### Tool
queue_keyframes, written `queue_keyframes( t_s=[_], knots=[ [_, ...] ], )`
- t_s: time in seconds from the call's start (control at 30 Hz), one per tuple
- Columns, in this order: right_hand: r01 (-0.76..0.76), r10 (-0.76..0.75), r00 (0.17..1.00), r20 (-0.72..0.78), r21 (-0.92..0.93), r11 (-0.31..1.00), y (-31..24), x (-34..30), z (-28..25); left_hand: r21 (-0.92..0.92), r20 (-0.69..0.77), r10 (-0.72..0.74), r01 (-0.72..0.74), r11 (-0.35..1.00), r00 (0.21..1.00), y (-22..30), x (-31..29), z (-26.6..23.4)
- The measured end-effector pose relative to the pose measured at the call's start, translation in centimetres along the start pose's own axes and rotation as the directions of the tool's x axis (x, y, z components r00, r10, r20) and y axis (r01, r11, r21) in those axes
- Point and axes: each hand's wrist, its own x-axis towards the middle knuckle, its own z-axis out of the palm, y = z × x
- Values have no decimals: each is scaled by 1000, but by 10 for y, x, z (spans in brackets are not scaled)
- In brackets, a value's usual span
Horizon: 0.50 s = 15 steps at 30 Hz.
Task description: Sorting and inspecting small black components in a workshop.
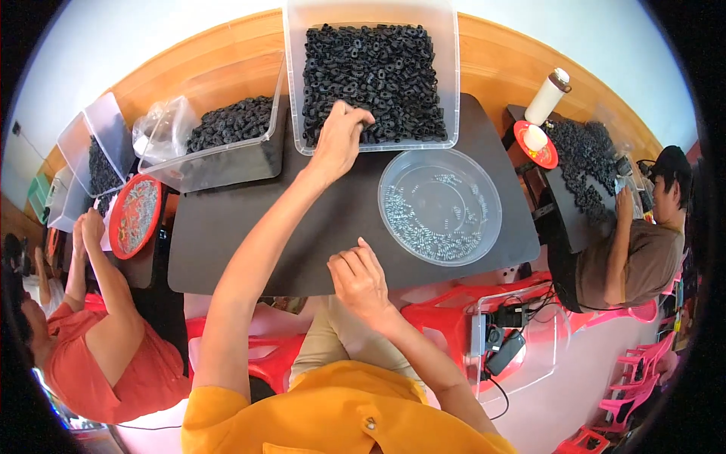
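Observation:
My left hand (342, 139) reaches over the near wall of a large clear plastic bin (300, 144) filled with small black plastic parts (370, 72). Its fingers are curled together just above the parts, and whatever they may hold is hidden. Close to the table's front edge is my right hand (358, 278), its fingers bent inward and the thumb pressed near them. I cannot make out anything in it. To its upper right, a round clear plastic tray (495, 219) holds many small silvery metal pieces (423, 231), spread mostly along its left and lower side.
A second clear bin (219, 170) of black parts stands left on the dark table (302, 216). Co-workers sit at both sides, one by a red tray (115, 231) of metal pieces, one by heaped black parts (582, 155). Below lie red stools (446, 306) and a clear box (529, 356) with cables.

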Motion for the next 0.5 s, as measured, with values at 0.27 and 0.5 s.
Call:
queue_keyframes(
  t_s=[0.27, 0.5],
  knots=[
    [-347, 346, 932, -106, 11, 938, 48, 42, -83, -478, 358, -335, 479, 736, 872, 0, -104, 0],
    [-396, 485, 854, 188, -369, 841, 159, 68, -52, -641, 509, -270, 569, 515, 817, -30, -107, -9]
  ],
)
